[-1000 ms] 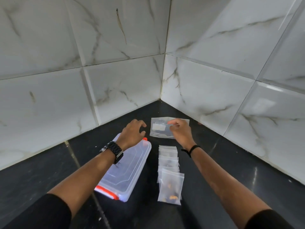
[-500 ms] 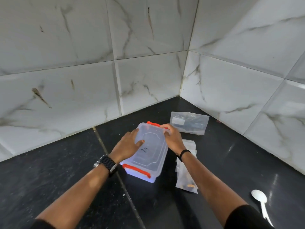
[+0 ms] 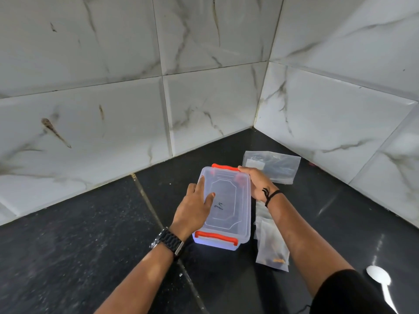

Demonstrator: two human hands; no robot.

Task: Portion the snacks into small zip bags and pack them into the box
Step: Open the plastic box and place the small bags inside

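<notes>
A clear plastic box (image 3: 229, 200) with its lid on lies on the black desk (image 3: 79, 245), near the corner of the marble-tiled walls. Its long axis runs away from the person and leans slightly to the right, with one orange latch (image 3: 216, 237) at the near short end and another (image 3: 224, 167) at the far end. The left hand (image 3: 196, 208) rests flat on the lid's left side, fingers straight. The right hand (image 3: 256, 182) grips the box's far right corner, fingers curled over the edge. Just right of the box a row of small zip bags (image 3: 271, 248) lies on the desk, the nearest showing a few brown snacks. A larger clear packet (image 3: 277, 166) lies beyond the right hand. A white spoon (image 3: 379, 279) lies at lower right.
</notes>
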